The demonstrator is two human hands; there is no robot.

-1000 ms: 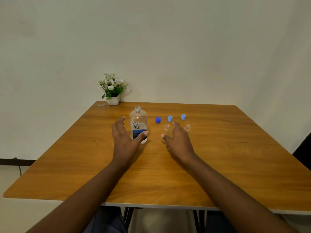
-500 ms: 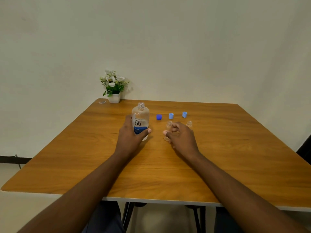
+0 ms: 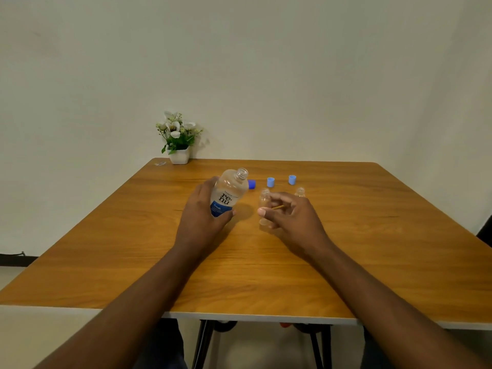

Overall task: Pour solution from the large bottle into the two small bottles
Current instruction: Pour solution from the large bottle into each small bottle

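Fingers (image 3: pixel 207 187) round tilted (uncapped) large bottle (image 3: pixel 229 193)

Caps (image 3: pixel 270 182) and small bottle (image 3: pixel 300 192) rearward; open tabletop (image 3: pixel 399 249) on both flanks.

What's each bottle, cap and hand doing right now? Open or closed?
Large bottle: uncapped, tilted, held by left hand.
Near small bottle: uncapped, held by right hand.
Far small bottle: uncapped, standing on table.
Dark blue cap: off, on table.
Light blue caps: off, on table.
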